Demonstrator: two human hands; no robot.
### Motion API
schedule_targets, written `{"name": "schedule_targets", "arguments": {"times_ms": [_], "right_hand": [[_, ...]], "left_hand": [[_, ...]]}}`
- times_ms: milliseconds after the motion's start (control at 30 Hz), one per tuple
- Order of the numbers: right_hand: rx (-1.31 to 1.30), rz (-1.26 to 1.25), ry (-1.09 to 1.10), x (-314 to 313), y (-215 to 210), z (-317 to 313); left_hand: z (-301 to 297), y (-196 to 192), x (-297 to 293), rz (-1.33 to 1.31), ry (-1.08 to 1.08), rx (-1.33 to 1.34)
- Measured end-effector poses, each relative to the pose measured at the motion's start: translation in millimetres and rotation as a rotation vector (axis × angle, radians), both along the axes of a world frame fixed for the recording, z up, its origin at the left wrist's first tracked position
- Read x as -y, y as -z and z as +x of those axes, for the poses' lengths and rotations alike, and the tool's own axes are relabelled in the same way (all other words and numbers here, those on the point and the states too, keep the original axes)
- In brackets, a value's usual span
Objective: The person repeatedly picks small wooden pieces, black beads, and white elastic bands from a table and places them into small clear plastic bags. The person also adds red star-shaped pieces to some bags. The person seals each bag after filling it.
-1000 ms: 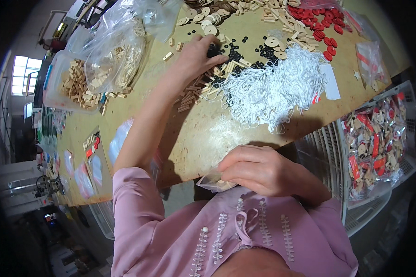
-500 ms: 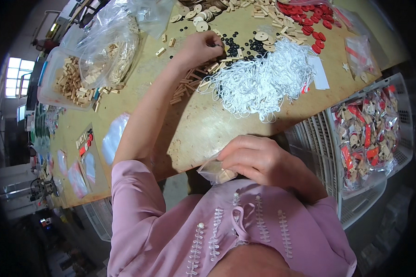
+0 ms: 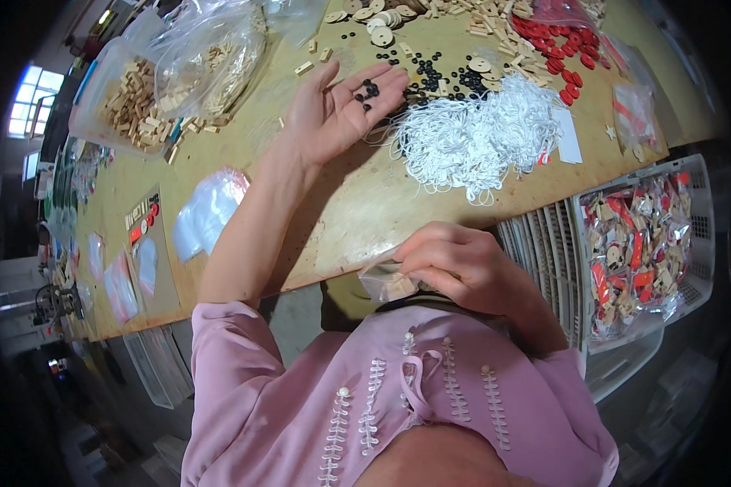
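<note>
My left hand [image 3: 341, 109] lies palm up over the wooden table [image 3: 365, 211], fingers spread, with a few small black beads [image 3: 369, 89] resting on the palm. Just past its fingertips is a scatter of black beads [image 3: 447, 77] and a heap of white string loops [image 3: 475, 138]. My right hand [image 3: 455, 268] is closed near my chest, pinching a small clear plastic bag [image 3: 386, 284] with wooden pieces inside, at the table's near edge.
Red wooden pieces [image 3: 548, 40] and round wooden discs [image 3: 378, 20] lie at the far side. A clear bag and tub of wooden blocks [image 3: 154, 81] sit far left. A white crate [image 3: 650, 243] of filled packets stands to my right. Empty clear bags [image 3: 203, 215] lie left.
My left hand has pulled back from the black bead pile and turned palm up with a few beads in it. My right hand with the small bag has stayed near my chest.
</note>
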State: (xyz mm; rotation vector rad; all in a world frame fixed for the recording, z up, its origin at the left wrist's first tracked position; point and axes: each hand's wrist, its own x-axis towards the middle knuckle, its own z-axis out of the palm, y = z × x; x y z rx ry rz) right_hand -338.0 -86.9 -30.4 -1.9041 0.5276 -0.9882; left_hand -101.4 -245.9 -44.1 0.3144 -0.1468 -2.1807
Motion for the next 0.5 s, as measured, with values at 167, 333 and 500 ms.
{"name": "schedule_targets", "arguments": {"times_ms": [167,333,500], "right_hand": [[-0.133,0.031,0.038,-4.6,-7.4,3.1],[-0.154,0.039,0.007,-7.7,-10.1,9.6],[-0.156,0.016,-0.009,-10.5,-11.7,13.3]], "left_hand": [[2.7,-7.0,-51.1,-0.022,-0.015,-0.13],[5.6,-6.4,-77.8,-0.016,-0.061,-0.126],[8.5,-5.1,-92.7,0.004,-0.061,-0.183]]}}
